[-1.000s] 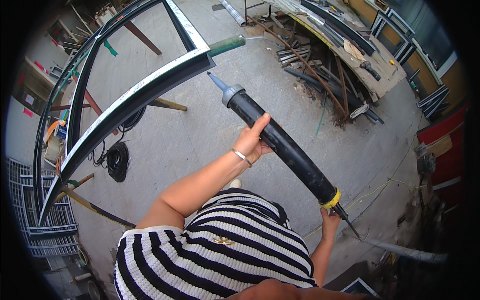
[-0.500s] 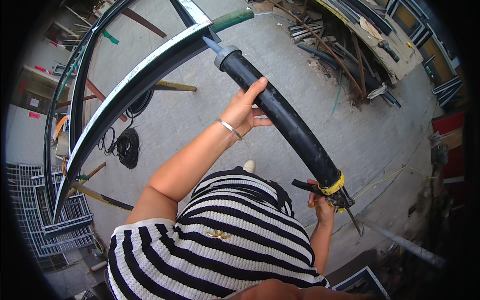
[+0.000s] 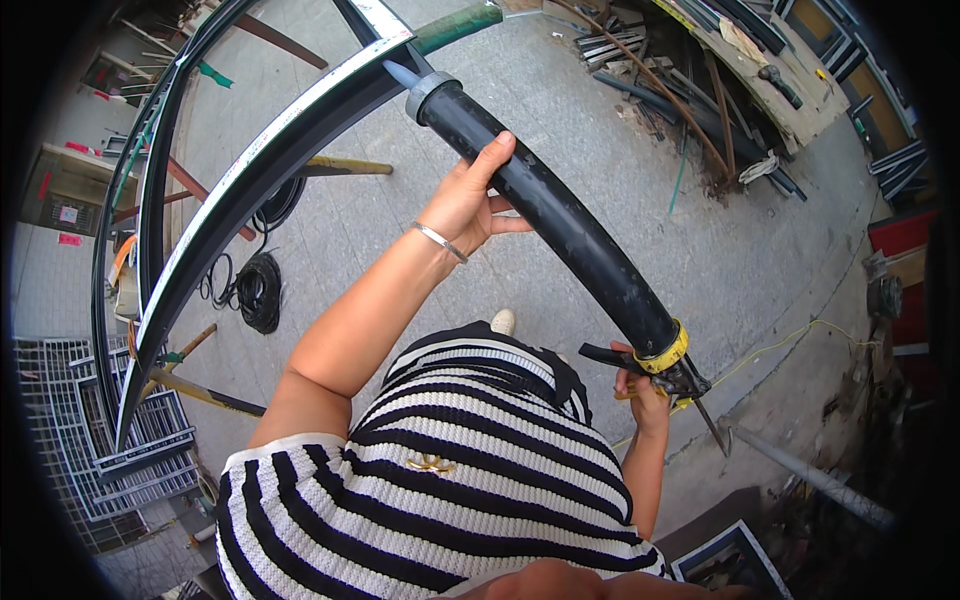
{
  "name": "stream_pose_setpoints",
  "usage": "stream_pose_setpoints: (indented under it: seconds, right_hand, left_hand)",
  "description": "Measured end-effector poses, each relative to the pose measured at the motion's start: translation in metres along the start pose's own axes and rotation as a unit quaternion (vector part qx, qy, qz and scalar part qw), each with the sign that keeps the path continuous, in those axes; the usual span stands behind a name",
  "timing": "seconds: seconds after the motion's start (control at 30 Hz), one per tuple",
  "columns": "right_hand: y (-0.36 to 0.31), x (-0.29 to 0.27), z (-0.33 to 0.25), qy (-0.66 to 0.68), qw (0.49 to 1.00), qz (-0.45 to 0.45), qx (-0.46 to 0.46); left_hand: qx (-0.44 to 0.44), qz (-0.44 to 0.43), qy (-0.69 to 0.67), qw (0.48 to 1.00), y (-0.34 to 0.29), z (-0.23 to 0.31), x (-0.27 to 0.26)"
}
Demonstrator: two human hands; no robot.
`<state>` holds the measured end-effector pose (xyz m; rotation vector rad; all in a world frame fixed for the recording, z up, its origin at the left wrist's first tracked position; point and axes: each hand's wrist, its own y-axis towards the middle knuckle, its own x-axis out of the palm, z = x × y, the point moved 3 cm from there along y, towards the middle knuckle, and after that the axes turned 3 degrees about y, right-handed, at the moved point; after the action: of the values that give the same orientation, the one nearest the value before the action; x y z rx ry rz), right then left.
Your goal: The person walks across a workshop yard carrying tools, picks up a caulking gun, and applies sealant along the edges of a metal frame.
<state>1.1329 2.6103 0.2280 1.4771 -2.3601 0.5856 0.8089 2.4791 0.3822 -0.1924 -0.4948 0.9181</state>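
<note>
Long black caulking gun (image 3: 545, 205), tube-shaped, grey collar and pale nozzle at far end, yellow band and metal trigger at near end. Held slanted, nozzle tip touching dark curved frame (image 3: 270, 165) with white upper face, raised above paved ground.

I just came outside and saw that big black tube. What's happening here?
A person in a striped top holds a long black caulking gun with both hands. The left hand steadies the barrel, and the right hand grips the trigger handle at the back. The nozzle tip is right at the edge of a dark metal frame propped above the paved ground.
</note>
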Motion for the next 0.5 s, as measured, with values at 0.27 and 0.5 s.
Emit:
stream_pose_setpoints:
  seconds: [0.27, 0.5]
  right_hand:
    - [0.004, 0.022, -0.023, -0.002, 0.997, 0.023, -0.080]
    - [0.000, 0.033, -0.033, 0.037, 0.996, -0.052, -0.057]
  left_hand:
    - [0.008, 0.011, -0.005, 1.000, 0.004, 0.002, -0.002]
    - [0.038, -0.004, 0.010, 0.999, 0.006, 0.001, -0.004]
